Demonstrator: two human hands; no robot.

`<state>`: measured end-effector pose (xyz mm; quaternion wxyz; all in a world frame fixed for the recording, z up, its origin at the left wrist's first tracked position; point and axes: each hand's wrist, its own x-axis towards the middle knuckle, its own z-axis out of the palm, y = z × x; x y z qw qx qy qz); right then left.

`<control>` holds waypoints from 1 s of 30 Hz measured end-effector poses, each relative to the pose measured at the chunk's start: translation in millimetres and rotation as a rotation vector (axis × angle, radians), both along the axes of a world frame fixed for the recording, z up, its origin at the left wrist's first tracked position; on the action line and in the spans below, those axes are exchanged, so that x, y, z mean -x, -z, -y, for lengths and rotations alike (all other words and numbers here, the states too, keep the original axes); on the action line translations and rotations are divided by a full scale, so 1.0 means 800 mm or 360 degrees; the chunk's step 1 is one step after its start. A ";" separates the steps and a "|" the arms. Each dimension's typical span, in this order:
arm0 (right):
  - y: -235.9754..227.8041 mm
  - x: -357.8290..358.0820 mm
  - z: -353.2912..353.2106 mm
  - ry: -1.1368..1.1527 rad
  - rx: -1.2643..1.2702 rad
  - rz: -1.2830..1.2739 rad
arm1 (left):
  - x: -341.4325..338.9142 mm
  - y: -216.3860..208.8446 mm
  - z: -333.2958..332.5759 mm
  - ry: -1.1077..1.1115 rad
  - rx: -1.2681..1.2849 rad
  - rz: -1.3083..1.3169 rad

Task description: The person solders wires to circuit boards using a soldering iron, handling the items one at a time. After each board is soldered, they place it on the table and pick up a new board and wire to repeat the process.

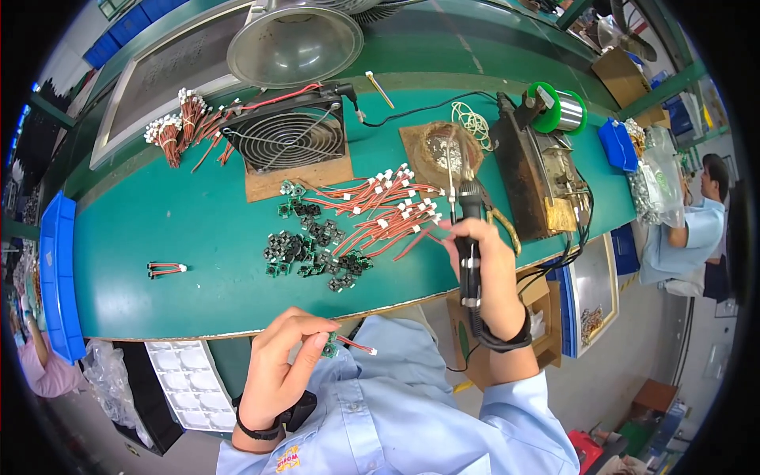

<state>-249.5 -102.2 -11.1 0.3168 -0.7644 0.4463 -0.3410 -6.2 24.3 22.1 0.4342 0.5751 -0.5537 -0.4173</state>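
Observation:
My left hand (pixel 283 360), at the table's near edge, pinches a small green circuit board (pixel 331 347) between thumb and fingers. A short red lead ending in a white connector (pixel 372 351) sticks out from that board. My right hand (pixel 492 273) is wrapped round a black-handled soldering iron (pixel 470 265), its tip end pointing away from me. The thumb and fingertips of that hand also meet the end of a red wire (pixel 413 244); whether they pinch it is unclear. Several red wire leads (pixel 388 207) with white connectors lie beyond, next to a pile of small black-and-green boards (pixel 297 249).
Behind the pile stands a black fan (pixel 289 138) on a wooden board. A solder spool (pixel 566 111) sits on a dark metal box (pixel 526 174) at right, near a round tip-cleaning dish (pixel 443 150). Two finished-looking leads (pixel 166 270) lie left, by a blue bin (pixel 59 273).

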 end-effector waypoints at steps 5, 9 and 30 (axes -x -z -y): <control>-0.049 -0.010 -0.001 0.0083 0.0127 0.0110 | 0.005 -0.019 0.008 0.0130 -0.0104 0.0082; -0.066 -0.027 -0.042 0.0060 -0.0353 0.0832 | 0.010 -0.020 0.011 0.0193 -0.0103 0.0113; -0.049 -0.065 -0.056 -0.0816 0.0629 -0.0045 | 0.003 0.008 0.017 0.0242 -0.0524 -0.0759</control>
